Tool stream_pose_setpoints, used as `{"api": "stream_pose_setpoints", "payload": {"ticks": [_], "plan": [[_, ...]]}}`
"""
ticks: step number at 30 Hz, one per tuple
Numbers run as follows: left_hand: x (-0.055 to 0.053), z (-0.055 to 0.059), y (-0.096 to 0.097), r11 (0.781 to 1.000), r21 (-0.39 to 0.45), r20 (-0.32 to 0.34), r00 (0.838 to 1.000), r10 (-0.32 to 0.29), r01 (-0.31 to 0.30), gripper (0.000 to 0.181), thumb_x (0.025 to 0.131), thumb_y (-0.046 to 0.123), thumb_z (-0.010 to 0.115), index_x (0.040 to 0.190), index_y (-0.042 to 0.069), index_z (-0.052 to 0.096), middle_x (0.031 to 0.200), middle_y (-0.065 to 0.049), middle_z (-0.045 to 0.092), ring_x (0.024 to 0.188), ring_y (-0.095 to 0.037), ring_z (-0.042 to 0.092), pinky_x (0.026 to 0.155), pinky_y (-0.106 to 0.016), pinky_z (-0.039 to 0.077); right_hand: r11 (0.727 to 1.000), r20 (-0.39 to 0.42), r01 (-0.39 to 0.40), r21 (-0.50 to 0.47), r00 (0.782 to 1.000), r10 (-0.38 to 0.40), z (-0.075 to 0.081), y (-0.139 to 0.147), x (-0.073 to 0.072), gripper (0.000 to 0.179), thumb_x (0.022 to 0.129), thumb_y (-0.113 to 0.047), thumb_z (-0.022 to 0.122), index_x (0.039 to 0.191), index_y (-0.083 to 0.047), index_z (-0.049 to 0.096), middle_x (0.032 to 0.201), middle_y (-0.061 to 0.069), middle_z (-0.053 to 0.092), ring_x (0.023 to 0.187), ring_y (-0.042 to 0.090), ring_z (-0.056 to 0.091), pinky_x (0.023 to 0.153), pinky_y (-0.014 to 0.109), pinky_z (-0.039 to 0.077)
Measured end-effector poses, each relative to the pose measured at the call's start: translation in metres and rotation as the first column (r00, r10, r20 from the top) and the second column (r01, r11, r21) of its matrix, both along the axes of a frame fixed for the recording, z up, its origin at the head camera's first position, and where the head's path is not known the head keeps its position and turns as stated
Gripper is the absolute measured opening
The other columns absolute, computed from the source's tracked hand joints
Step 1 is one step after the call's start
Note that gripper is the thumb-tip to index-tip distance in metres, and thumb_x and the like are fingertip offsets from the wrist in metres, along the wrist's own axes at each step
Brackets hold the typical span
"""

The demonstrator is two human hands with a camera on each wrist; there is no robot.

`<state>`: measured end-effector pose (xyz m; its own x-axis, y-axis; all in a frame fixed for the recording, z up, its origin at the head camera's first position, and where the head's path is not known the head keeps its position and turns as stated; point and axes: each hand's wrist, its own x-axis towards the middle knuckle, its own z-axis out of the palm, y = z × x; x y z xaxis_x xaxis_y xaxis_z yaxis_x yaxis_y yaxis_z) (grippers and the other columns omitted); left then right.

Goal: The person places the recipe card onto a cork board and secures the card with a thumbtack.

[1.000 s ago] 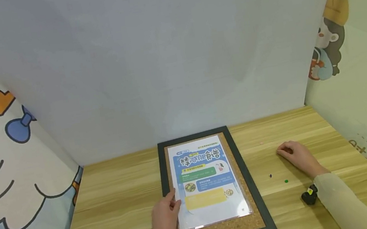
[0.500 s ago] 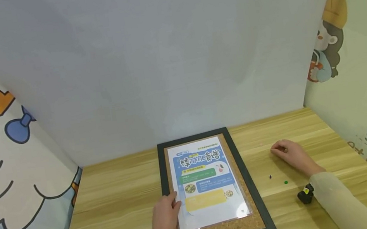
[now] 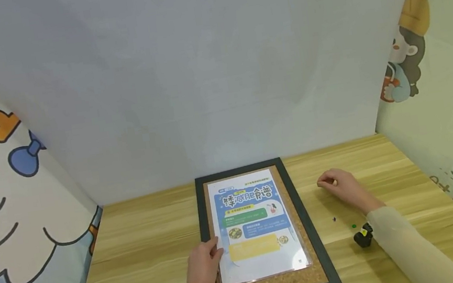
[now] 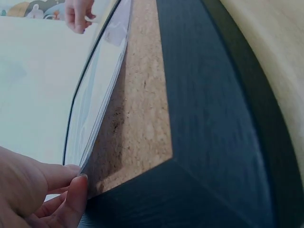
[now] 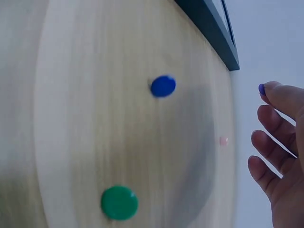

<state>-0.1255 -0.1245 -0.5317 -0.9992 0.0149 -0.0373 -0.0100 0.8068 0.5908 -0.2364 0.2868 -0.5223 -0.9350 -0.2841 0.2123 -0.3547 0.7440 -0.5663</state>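
Note:
A black-framed cork board [image 3: 334, 274] lies on the wooden table, bearing a printed sheet [image 3: 265, 264] in a clear sleeve. My left hand [image 3: 201, 273] pinches the sheet's left edge between thumb and fingers, near the frame's corner in the left wrist view [image 4: 52, 190]. Above the table, right of the board, my right hand [image 3: 346, 187] pinches a small blue thumbtack [image 5: 261, 89]; most of it is hidden by the fingertips. On the table below that hand lie another blue thumbtack [image 5: 163, 86] and a green thumbtack [image 5: 119, 203].
A small pink piece [image 5: 223, 141] lies farther back on the table [image 3: 146, 249]. Under the right sleeve [image 3: 410, 241] a black wrist device [image 3: 363, 237] hangs. A grey-white backdrop [image 3: 217, 75] rises behind the board, with cartoon-printed panels at both sides.
My right hand has moved left toward the board, its thumb and finger still together. The left hand and the sheet have stayed in nearly the same place.

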Motion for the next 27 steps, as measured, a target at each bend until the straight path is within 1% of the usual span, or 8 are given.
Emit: {"api": "stream_pose_setpoints", "payload": {"ticks": [3,5,10,12,17,19,23,27], "plan": [[0.001,0.000,0.000,1.000,-0.009,-0.014,1.000,-0.010,0.010,0.033,0.085,0.013,0.069,0.116,0.003,0.066,0.064,0.006,0.051,0.057,-0.008,0.043,0.049,-0.021,0.036,1.000,0.029,-0.022,-0.008,0.999,0.022,0.002,-0.007,-0.002,0.015,0.092,-0.019,0.061,0.095,-0.007,0.069,0.089,-0.002,0.063,0.082,0.013,0.056,0.074,0.036,0.046],[0.001,0.000,0.001,1.000,-0.019,-0.027,1.000,-0.016,0.015,0.033,0.085,0.013,0.069,0.117,0.003,0.066,0.064,0.006,0.051,0.057,-0.008,0.042,0.049,-0.021,0.035,0.999,0.039,-0.038,0.007,0.999,0.038,0.002,-0.010,-0.003,0.014,0.092,-0.019,0.062,0.094,-0.008,0.069,0.089,-0.003,0.063,0.082,0.012,0.056,0.075,0.036,0.046],[0.002,0.003,0.003,0.998,-0.056,-0.035,0.999,-0.023,0.021,0.036,0.084,0.012,0.069,0.118,0.001,0.064,0.064,0.004,0.049,0.057,-0.009,0.041,0.049,-0.021,0.035,0.994,0.033,-0.094,0.054,0.995,0.093,0.003,-0.018,-0.008,0.011,0.090,-0.018,0.063,0.092,-0.010,0.070,0.085,-0.006,0.063,0.079,0.011,0.056,0.074,0.038,0.047],[0.001,0.003,0.003,0.997,-0.070,-0.018,1.000,-0.021,0.019,0.037,0.084,0.013,0.069,0.119,0.002,0.064,0.064,0.004,0.048,0.056,-0.009,0.041,0.048,-0.021,0.034,0.992,0.031,-0.108,0.065,0.994,0.107,0.005,-0.022,-0.010,0.010,0.090,-0.017,0.063,0.091,-0.009,0.070,0.084,-0.006,0.063,0.079,0.011,0.056,0.074,0.038,0.047],[0.000,0.001,0.002,0.995,-0.093,-0.001,1.000,-0.025,0.025,0.036,0.084,0.015,0.070,0.118,0.002,0.065,0.063,0.004,0.047,0.055,-0.009,0.041,0.048,-0.021,0.034,0.988,0.033,-0.124,0.095,0.992,0.122,0.010,-0.034,-0.017,0.009,0.090,-0.017,0.064,0.091,-0.010,0.070,0.084,-0.006,0.063,0.079,0.010,0.056,0.073,0.035,0.047],[-0.001,0.002,0.003,0.994,-0.104,-0.001,0.999,-0.032,0.032,0.036,0.084,0.015,0.070,0.117,0.002,0.065,0.064,0.003,0.047,0.055,-0.009,0.041,0.048,-0.021,0.034,0.986,0.028,-0.133,0.105,0.991,0.130,0.012,-0.040,-0.019,0.008,0.090,-0.017,0.064,0.090,-0.011,0.069,0.084,-0.006,0.063,0.079,0.010,0.056,0.073,0.035,0.047],[-0.002,0.002,0.004,0.988,-0.143,0.027,0.998,-0.054,0.057,0.033,0.085,0.016,0.069,0.115,0.003,0.066,0.067,0.001,0.049,0.057,-0.009,0.043,0.049,-0.021,0.036,0.982,0.011,-0.140,0.127,0.990,0.139,0.014,-0.050,-0.023,0.007,0.089,-0.017,0.065,0.088,-0.012,0.069,0.083,-0.006,0.062,0.079,0.011,0.055,0.073,0.035,0.047],[-0.003,0.001,0.004,0.981,-0.181,0.019,0.997,-0.073,0.075,0.027,0.085,0.016,0.069,0.109,0.004,0.068,0.070,-0.002,0.052,0.058,-0.010,0.044,0.049,-0.023,0.036,0.980,0.009,-0.143,0.137,0.990,0.143,0.016,-0.058,-0.026,0.006,0.089,-0.018,0.065,0.088,-0.013,0.069,0.083,-0.006,0.061,0.078,0.011,0.055,0.073,0.034,0.047]]}}
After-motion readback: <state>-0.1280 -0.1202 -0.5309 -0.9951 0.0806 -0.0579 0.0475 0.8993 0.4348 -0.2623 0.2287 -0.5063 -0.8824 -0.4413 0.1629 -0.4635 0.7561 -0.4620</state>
